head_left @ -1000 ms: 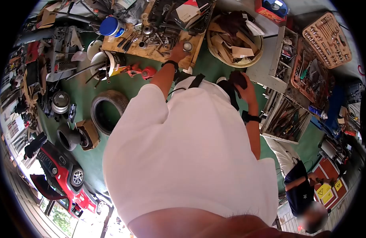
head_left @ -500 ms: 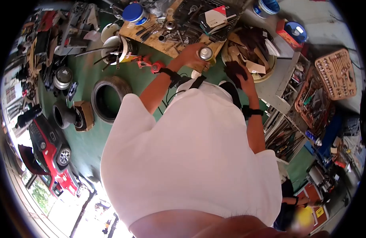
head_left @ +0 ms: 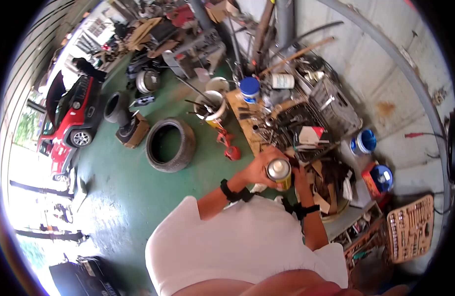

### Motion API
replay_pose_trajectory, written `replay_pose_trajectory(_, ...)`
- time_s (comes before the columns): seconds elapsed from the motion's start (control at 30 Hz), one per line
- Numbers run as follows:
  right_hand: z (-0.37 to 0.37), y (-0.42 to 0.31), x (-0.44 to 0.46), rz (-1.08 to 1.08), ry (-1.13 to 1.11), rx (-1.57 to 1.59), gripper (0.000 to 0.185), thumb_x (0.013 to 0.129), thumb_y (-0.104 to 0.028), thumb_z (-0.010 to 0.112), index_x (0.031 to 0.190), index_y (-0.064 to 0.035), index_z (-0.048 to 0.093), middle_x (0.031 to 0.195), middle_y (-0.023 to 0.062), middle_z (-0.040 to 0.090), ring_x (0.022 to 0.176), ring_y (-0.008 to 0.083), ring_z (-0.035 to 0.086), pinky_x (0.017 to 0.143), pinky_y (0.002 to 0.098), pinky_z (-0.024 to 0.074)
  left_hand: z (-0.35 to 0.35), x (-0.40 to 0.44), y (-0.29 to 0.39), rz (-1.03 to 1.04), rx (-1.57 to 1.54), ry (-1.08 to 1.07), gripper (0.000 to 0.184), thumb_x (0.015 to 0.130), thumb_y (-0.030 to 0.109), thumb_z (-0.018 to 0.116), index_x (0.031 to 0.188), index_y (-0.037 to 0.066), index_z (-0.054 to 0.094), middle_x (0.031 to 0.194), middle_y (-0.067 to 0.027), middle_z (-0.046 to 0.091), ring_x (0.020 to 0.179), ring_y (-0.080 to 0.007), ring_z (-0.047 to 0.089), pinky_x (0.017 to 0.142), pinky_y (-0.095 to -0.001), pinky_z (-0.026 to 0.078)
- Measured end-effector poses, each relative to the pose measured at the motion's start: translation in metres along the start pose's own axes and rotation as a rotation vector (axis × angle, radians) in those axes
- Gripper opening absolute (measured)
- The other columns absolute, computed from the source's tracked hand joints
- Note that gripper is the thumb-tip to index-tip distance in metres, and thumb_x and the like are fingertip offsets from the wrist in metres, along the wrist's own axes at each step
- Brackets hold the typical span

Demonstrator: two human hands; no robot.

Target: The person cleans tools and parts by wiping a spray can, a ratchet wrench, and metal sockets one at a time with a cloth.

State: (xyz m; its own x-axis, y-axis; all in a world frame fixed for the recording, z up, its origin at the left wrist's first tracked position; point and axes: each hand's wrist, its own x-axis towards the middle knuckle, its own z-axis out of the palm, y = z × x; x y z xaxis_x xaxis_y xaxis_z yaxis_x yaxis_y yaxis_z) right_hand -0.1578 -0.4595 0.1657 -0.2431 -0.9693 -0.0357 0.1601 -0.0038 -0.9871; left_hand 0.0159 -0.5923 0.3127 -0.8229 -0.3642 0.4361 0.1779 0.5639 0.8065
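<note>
1. My left grip (head_left: 261, 167) is closed around a can (head_left: 282, 181), my fingers wrapped about its side; its pale metal top faces up toward my head
2. My right grip (head_left: 301, 180) is just beside the can, on its right; I cannot tell whether it touches the can or is closed on anything
3. I judge the step in hand to be handling the can in front of my body, with both hands close together
4. As I judge it, moving on from this pose calls for a firm left grip, and for keeping my right fingers clear of the can's top unless they mean to work there
5. Beyond the can is the desk (head_left: 247, 133), with loose metal tools (head_left: 272, 132); the tyre (head_left: 186, 148) lies on the floor, well to the can's left
6. The can's label is yellowish, but its print is too small for me to read
7. Farther beyond the can, the blue-lidded tub (head_left: 249, 91), the white container (head_left: 282, 81) and the red-and-white box (head_left: 309, 135) show printed patches; I can make out no brand or word on any of them
</note>
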Motion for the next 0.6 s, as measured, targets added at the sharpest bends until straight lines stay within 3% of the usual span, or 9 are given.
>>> replay_pose_trajectory(0.1,0.010,0.011,0.008,0.131,-0.150,0.125,0.042,0.092,-0.021,0.047,0.127,0.0026,0.046,0.114,0.0057,0.058,0.103,0.0183,0.056,0.091,0.0309,0.0429,0.003,-0.006,0.031,-0.030,-0.024,-0.011,0.064,0.055,0.033,0.084,0.107,0.005,0.059,0.110,-0.0122,0.060,0.104,-0.0295,0.057,0.092,-0.0400,0.044)
replay_pose_trajectory(0.17,0.017,0.008,-0.009,0.264,-0.168,0.534,0.041,0.093,-0.024,0.046,0.124,0.0019,0.049,0.110,0.0058,0.059,0.103,0.0162,0.056,0.089,0.0288,0.0444,0.019,-0.023,0.034,-0.144,-0.170,0.063,0.067,0.060,0.032,0.084,0.113,0.005,0.053,0.113,-0.0132,0.059,0.108,-0.0276,0.057,0.094,-0.0404,0.044)
replay_pose_trajectory(0.23,0.021,-0.009,-0.013,0.329,-0.189,0.535,0.036,0.093,-0.025,0.045,0.117,-0.0008,0.053,0.106,0.0039,0.060,0.099,0.0128,0.058,0.086,0.0271,0.0460,0.043,-0.040,0.029,-0.232,-0.507,0.214,0.068,0.067,0.031,0.083,0.118,0.005,0.046,0.116,-0.0149,0.057,0.112,-0.0263,0.055,0.096,-0.0414,0.043)
replay_pose_trajectory(0.27,0.018,-0.001,-0.014,0.374,-0.195,0.544,0.034,0.093,-0.025,0.044,0.113,-0.0017,0.056,0.107,0.0029,0.060,0.097,0.0119,0.058,0.085,0.0266,0.0462,0.051,-0.046,0.028,-0.226,-0.558,0.258,0.064,0.072,0.029,0.080,0.118,0.004,0.043,0.117,-0.0170,0.057,0.113,-0.0263,0.054,0.096,-0.0425,0.043)
replay_pose_trajectory(0.37,0.010,-0.004,-0.017,0.367,-0.242,0.489,0.034,0.092,-0.025,0.043,0.110,-0.0008,0.059,0.108,0.0040,0.061,0.099,0.0137,0.059,0.088,0.0273,0.0456,0.069,-0.057,0.025,-0.277,-0.703,0.416,0.064,0.073,0.030,0.079,0.117,0.005,0.040,0.114,-0.0172,0.057,0.108,-0.0254,0.056,0.093,-0.0402,0.045)
replay_pose_trajectory(0.5,0.031,-0.065,-0.017,-0.033,-0.119,0.506,0.042,0.090,-0.023,0.042,0.124,0.0022,0.050,0.115,0.0088,0.058,0.108,0.0192,0.054,0.099,0.0299,0.0389,0.080,-0.056,0.024,-0.288,-0.651,0.416,0.067,0.071,0.032,0.081,0.117,0.005,0.040,0.108,-0.0140,0.058,0.103,-0.0222,0.057,0.090,-0.0380,0.047)
replay_pose_trajectory(0.57,0.028,-0.078,-0.016,-0.182,-0.015,0.387,0.044,0.090,-0.022,0.043,0.127,0.0007,0.047,0.122,0.0095,0.054,0.114,0.0185,0.050,0.101,0.0290,0.0359,0.087,-0.051,0.024,-0.305,-0.576,0.367,0.065,0.069,0.016,0.080,0.120,0.005,0.041,0.112,-0.0092,0.059,0.105,-0.0179,0.056,0.095,-0.0343,0.043)
replay_pose_trajectory(0.6,0.024,-0.081,-0.014,-0.243,0.020,0.342,0.045,0.089,-0.021,0.043,0.129,0.0000,0.046,0.124,0.0098,0.052,0.116,0.0180,0.048,0.102,0.0286,0.0346,0.091,-0.044,0.022,-0.275,-0.512,0.361,0.066,0.068,0.018,0.081,0.119,0.004,0.041,0.110,-0.0097,0.059,0.103,-0.0179,0.056,0.093,-0.0338,0.043)
